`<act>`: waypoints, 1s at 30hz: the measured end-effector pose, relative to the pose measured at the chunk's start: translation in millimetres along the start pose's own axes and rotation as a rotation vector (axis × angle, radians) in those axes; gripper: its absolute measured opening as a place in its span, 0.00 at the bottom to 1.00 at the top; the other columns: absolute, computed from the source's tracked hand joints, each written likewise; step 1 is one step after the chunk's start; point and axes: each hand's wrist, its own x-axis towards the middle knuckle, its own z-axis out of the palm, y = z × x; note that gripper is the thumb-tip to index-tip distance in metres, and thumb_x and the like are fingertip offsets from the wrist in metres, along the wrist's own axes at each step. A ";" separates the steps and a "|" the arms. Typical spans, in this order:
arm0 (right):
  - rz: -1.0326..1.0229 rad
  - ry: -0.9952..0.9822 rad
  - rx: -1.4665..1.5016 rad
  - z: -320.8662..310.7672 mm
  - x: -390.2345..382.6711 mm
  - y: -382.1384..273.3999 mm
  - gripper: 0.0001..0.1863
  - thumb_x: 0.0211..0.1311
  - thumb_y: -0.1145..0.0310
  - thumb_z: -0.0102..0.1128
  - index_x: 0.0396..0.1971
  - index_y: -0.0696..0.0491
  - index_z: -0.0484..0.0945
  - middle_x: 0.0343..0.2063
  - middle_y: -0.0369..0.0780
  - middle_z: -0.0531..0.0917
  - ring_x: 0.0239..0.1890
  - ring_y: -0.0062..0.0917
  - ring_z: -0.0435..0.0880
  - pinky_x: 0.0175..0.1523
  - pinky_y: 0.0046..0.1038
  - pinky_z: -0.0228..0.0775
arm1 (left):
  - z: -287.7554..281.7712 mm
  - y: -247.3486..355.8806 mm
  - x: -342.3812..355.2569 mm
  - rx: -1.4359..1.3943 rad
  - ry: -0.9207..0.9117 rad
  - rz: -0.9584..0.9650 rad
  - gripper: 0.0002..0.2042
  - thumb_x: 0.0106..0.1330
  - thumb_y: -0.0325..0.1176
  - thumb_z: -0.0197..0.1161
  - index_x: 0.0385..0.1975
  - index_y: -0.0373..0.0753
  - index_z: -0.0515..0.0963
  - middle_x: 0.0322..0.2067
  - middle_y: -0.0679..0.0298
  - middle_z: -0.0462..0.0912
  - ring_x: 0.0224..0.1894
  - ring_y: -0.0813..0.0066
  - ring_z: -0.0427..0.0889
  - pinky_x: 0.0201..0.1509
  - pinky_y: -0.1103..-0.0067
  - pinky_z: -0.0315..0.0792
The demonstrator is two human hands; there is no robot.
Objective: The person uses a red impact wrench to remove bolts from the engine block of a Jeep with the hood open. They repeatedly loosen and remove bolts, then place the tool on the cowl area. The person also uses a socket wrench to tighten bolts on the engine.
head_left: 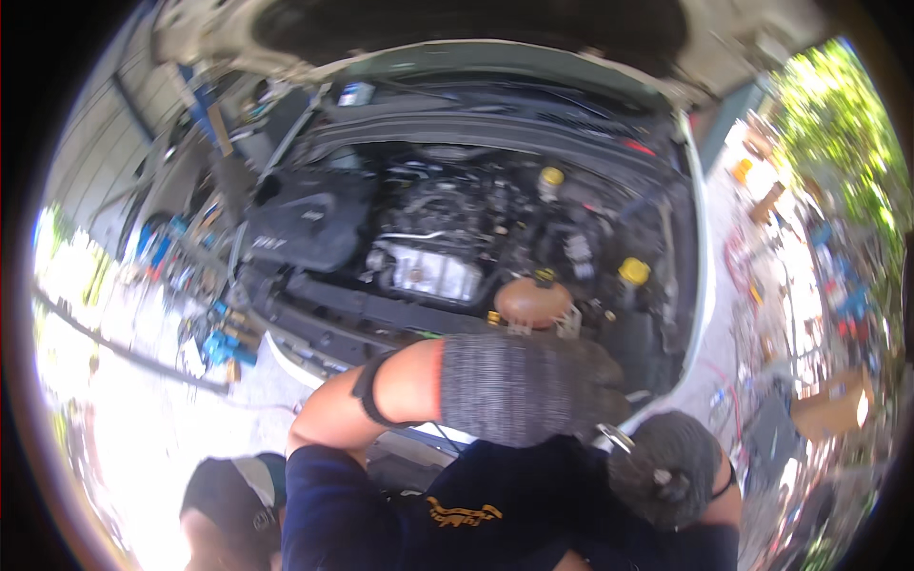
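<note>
My left hand (571, 385), in a grey knit glove with a darker palm side, reaches across my chest at the front edge of an open engine bay. Its fingers look curled and blurred; whatever they hold is hidden. Just beyond it sits a brownish round coolant tank (533, 303). My right hand (664, 471), gloved in grey too, is closed low on the right, close to my body. A short shiny metal tool (616, 438) sticks out of it toward the left glove. The tool's exact kind does not show.
The raised hood (476, 24) hangs above the engine (428, 271) and its black cover (309, 224). Yellow caps (633, 272) stand on the right side. A person in a dark cap (233, 495) is close at my left. Cardboard box (833, 404) and clutter lie right.
</note>
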 end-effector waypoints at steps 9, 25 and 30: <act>0.111 -0.059 0.074 13.8 43.5 -29.0 0.13 0.70 0.58 0.64 0.30 0.50 0.86 0.27 0.38 0.87 0.29 0.28 0.88 0.35 0.30 0.79 | 4.4 15.1 -31.8 -0.390 -0.143 -0.186 0.10 0.66 0.31 0.66 0.43 0.35 0.85 0.43 0.51 0.85 0.48 0.48 0.86 0.52 0.60 0.79; 0.291 -0.152 0.311 -14.2 149.9 -0.6 0.30 0.50 0.59 0.86 0.51 0.54 0.85 0.50 0.40 0.89 0.51 0.30 0.90 0.59 0.36 0.81 | 38.9 -15.6 -92.6 0.147 0.484 -0.251 0.13 0.64 0.34 0.69 0.44 0.34 0.84 0.39 0.53 0.87 0.42 0.55 0.89 0.44 0.65 0.82; 0.209 -0.200 0.582 -13.9 161.4 45.7 0.49 0.53 0.57 0.86 0.73 0.55 0.71 0.72 0.46 0.74 0.75 0.30 0.71 0.78 0.37 0.62 | 25.9 -19.0 -139.1 0.025 0.632 -0.462 0.09 0.72 0.32 0.64 0.47 0.37 0.84 0.42 0.55 0.87 0.45 0.52 0.89 0.48 0.63 0.83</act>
